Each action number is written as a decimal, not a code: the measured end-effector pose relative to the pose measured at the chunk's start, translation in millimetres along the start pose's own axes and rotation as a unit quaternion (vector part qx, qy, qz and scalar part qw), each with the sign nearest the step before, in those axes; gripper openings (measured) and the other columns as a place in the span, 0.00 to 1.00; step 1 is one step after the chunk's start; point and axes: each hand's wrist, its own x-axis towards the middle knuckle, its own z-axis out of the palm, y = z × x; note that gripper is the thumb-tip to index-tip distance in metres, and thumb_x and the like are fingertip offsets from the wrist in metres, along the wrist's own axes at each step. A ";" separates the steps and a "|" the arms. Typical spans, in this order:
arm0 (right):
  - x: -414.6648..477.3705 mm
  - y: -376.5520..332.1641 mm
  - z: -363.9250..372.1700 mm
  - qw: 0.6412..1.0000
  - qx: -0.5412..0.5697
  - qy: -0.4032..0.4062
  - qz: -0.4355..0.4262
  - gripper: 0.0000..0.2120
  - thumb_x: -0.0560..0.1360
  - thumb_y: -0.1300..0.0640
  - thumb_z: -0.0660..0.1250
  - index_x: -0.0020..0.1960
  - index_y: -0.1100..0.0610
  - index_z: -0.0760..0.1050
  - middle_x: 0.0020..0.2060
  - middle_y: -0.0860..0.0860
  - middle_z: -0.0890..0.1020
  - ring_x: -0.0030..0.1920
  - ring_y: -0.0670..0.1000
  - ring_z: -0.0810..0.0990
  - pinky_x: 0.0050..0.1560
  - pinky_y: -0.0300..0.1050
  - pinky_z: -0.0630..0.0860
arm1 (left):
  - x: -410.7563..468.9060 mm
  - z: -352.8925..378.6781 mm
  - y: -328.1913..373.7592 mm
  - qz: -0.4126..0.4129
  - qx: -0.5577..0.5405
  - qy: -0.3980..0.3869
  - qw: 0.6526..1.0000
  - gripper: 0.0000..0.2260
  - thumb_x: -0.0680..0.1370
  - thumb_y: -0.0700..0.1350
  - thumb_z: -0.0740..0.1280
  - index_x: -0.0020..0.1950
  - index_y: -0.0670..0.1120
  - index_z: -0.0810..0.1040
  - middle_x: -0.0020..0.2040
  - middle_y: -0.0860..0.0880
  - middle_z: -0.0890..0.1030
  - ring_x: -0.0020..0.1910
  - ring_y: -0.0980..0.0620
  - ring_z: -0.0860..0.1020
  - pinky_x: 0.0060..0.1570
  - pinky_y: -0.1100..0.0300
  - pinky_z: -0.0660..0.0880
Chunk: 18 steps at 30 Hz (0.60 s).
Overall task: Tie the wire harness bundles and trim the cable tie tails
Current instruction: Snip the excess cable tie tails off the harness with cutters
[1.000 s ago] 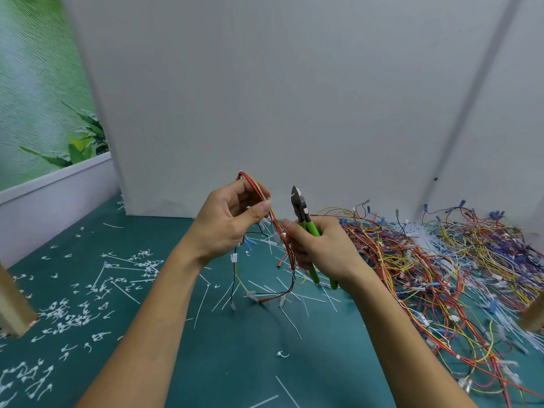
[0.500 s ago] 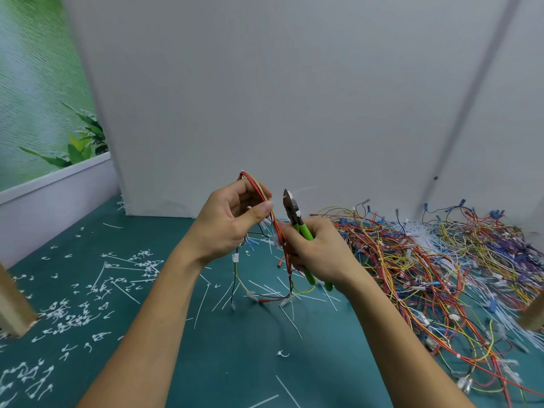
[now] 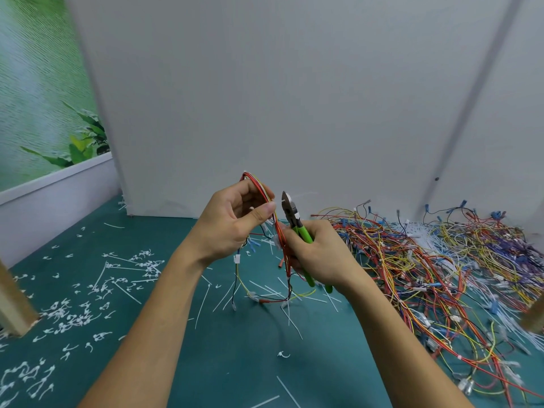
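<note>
My left hand pinches a looped wire harness bundle of red, yellow and black wires, held up above the green mat. The bundle's loose ends with white connectors hang down to the mat. My right hand grips green-handled side cutters, jaws pointing up beside the bundle, and also touches the wires lower down. A thin white cable tie tail sticks out to the right at the cutter's jaws.
A big tangle of coloured wire harnesses covers the mat at right. Cut white tie tails litter the left side, and loose cable ties lie under the hands. A white wall stands behind; wooden posts stand at both edges.
My right hand with the cutters has moved left and closer to the bundle, bringing the jaws up to the white tie tail. My left hand has kept its hold on the bundle.
</note>
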 end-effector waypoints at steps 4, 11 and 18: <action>-0.9 -1.1 -3.2 0.999 -0.029 -0.013 -0.010 0.19 0.83 0.46 0.64 0.44 0.60 0.79 0.28 0.51 0.78 0.30 0.50 0.77 0.36 0.53 0.77 | -0.3 0.4 0.0 0.001 -0.005 -0.004 1.000 0.06 0.77 0.44 0.72 0.53 0.48 0.80 0.46 0.53 0.83 0.48 0.54 0.81 0.52 0.63 0.78; 0.5 2.9 0.8 0.999 -0.024 0.019 -0.011 0.19 0.83 0.45 0.64 0.35 0.50 0.78 0.24 0.48 0.72 0.27 0.51 0.69 0.31 0.49 0.68 | 0.9 1.2 -1.3 0.001 -0.010 -0.003 1.000 0.05 0.77 0.43 0.71 0.52 0.48 0.80 0.44 0.54 0.83 0.47 0.56 0.81 0.51 0.63 0.78; 0.1 2.1 -3.7 0.998 -0.050 -0.007 -0.025 0.20 0.83 0.45 0.64 0.43 0.60 0.78 0.29 0.54 0.75 0.28 0.49 0.71 0.32 0.45 0.70 | -0.2 0.7 -1.5 0.002 -0.009 -0.010 1.000 0.05 0.77 0.43 0.71 0.53 0.49 0.80 0.46 0.54 0.84 0.49 0.56 0.81 0.52 0.63 0.78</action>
